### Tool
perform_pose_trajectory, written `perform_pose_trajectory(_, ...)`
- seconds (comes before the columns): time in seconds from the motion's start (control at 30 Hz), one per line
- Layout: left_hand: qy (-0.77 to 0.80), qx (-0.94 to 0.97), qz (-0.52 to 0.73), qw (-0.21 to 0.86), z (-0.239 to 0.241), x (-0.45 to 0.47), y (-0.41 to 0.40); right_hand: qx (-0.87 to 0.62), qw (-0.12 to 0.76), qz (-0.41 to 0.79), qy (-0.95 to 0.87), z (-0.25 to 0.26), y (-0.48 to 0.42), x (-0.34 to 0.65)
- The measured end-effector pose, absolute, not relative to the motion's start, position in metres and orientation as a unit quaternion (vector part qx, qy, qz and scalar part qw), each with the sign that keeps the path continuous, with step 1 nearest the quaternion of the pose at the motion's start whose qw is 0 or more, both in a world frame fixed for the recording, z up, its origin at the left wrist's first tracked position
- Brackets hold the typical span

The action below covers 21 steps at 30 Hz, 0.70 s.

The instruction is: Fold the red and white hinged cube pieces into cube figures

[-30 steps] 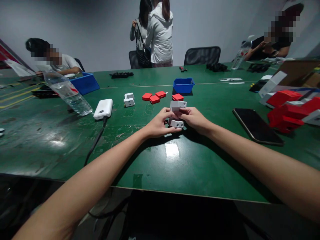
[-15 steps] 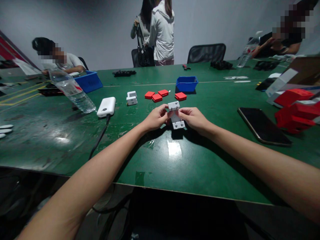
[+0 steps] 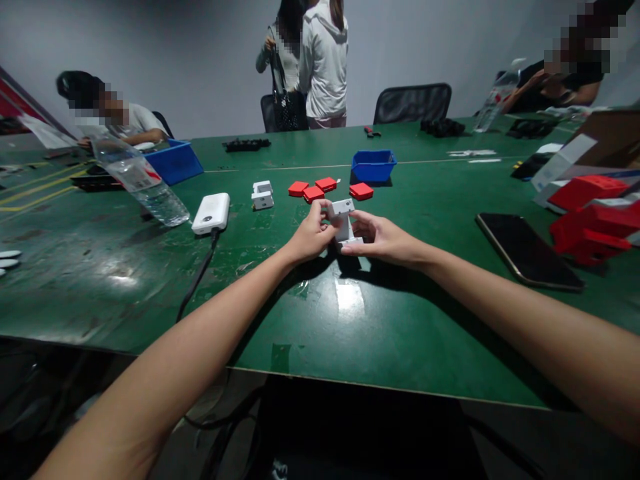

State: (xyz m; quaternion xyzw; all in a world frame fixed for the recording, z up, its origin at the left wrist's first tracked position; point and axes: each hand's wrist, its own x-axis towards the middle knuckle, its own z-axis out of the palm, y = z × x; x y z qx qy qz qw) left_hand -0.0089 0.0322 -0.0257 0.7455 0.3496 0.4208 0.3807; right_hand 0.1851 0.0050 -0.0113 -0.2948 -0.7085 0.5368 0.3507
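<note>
Just above the green table [image 3: 320,333], a white bracket-like plastic part [image 3: 343,209] with small holes is held between my two hands. My left hand [image 3: 314,235] grips its left side with thumb and fingers. On the other side, my right hand [image 3: 387,240] has its thumb along the lower end and its fingers behind, partly hidden by the part. Beyond my hands lie several red blocks [image 3: 326,184] in a loose group. A second white part [image 3: 263,195], of similar look, stands to their left.
A white power bank [image 3: 211,213] with a black cable and a tilted water bottle [image 3: 145,183] are on the left. A blue bin [image 3: 373,166] stands behind the red blocks. To the right lie a phone [image 3: 527,250] and larger red parts [image 3: 590,230]. Other people sit or stand across the table.
The white part has turned between my hands, showing its side more. My right thumb has shifted down to its lower end, and my left fingers have moved up slightly.
</note>
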Motion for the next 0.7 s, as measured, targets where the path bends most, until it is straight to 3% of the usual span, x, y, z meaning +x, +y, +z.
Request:
perform_pose_trajectory(0.17, 0.35, 0.823, 0.41, 0.181, -0.018, -0.009, 0.025, -0.275, 0.288, 0.519, -0.757, -0.009, 0.007, 0.19)
perform_pose_trajectory(0.27, 0.383, 0.818, 0.412, 0.119, -0.015, -0.012, 0.027, -0.293, 0.296, 0.503, -0.758, -0.011, 0.007, 0.19)
perform_pose_trajectory(0.57, 0.435, 0.79, 0.403, 0.158, -0.019, -0.019, 0.033, -0.367, 0.506, 0.465, -0.627, -0.024, 0.013, 0.183)
perform_pose_trajectory(0.7, 0.402, 0.825, 0.353, 0.18, -0.021, -0.019, 0.032, -0.384, 0.537, 0.435, -0.613, -0.029, 0.022, 0.188)
